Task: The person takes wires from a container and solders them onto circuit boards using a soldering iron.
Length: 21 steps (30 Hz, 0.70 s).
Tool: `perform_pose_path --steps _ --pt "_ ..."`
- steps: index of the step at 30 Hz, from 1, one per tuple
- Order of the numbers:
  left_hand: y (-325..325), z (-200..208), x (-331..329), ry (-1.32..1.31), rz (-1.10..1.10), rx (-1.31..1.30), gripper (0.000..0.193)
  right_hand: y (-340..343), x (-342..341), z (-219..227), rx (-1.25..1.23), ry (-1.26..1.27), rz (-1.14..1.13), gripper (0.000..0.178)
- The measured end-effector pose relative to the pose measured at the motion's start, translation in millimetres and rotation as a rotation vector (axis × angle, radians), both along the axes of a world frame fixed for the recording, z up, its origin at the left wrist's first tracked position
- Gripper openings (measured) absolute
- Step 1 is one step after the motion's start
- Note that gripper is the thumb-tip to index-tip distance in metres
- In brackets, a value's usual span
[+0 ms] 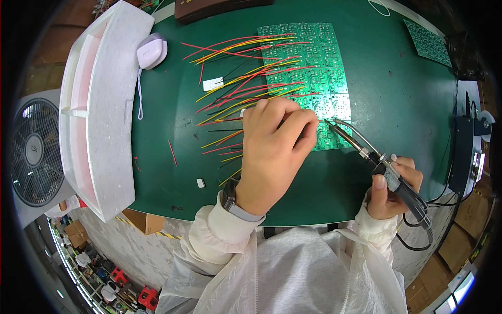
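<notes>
Soldering iron point(391, 177) aslant, hands point(269, 152) apart

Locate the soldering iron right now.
In the head view, the soldering iron is right of centre, held in the right hand, reaching over the green circuit board panel near the left hand.

Left hand point(274, 144) hides part of circuit board point(330, 78); brown case point(225, 7) cut off by top edge.
</notes>
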<state>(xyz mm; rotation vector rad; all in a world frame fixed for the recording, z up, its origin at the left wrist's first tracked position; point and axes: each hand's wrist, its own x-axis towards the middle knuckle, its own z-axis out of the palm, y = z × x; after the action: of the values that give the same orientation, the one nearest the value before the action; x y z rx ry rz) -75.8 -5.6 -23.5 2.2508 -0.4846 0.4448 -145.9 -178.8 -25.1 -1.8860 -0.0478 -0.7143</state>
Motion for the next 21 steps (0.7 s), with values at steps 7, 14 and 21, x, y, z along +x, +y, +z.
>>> perform_pose_path --steps 7,14,21 --pt "-0.4 -0.8 0.2 -0.007 -0.002 -0.022 0.018 -1.4 -0.1 -0.4 -0.04 -0.003 0.03 0.031" --pt "-0.1 -0.8 -0.2 0.003 -0.001 -0.01 0.018 -1.9 -0.4 -3.1 -0.051 -0.023 0.032 0.033" --pt "0.1 -1.3 -0.4 -0.013 0.003 -0.005 0.018 -1.0 -0.1 -2.2 -0.057 -0.028 0.025 0.032"
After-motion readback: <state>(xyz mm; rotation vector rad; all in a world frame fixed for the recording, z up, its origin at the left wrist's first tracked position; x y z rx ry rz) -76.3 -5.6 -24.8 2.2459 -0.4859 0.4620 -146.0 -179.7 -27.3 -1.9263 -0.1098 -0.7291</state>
